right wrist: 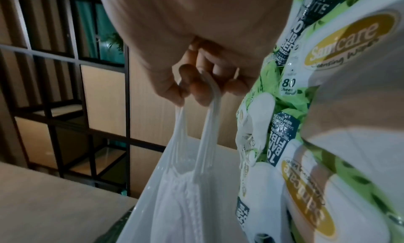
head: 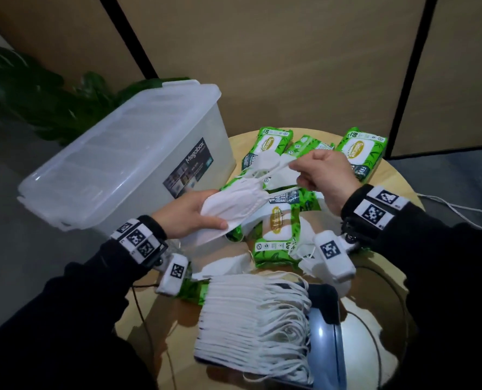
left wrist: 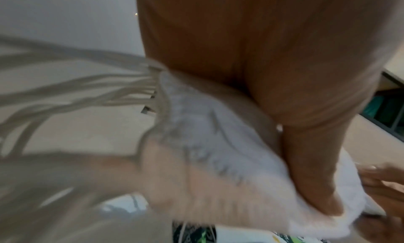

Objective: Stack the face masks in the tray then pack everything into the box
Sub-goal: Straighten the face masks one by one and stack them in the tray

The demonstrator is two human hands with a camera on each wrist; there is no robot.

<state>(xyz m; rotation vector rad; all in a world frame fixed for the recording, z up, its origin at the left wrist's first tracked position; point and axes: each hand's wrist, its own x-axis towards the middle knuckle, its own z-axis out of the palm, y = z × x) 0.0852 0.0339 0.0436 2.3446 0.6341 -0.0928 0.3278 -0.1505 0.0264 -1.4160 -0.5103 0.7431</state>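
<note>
My left hand (head: 216,211) grips a small bunch of white face masks (head: 234,204) by one end, above the table; its thumb (left wrist: 314,177) presses on top of the masks (left wrist: 218,151). Further right, my right hand (head: 297,173) pinches the masks' ear loops (head: 273,168) and holds them taut; the fingers (right wrist: 196,93) curl round the loops (right wrist: 210,126). A tall stack of masks (head: 254,319) lies in a dark tray (head: 328,327) at the near edge. The translucent box (head: 127,161) stands at the left with its lid on.
Several green wipes packs (head: 279,229) and loose masks (head: 228,266) lie spread over the round wooden table (head: 397,192). More packs (head: 361,150) sit at the far side. A plant (head: 37,94) stands behind the box, and a white cable (head: 459,209) runs off to the right.
</note>
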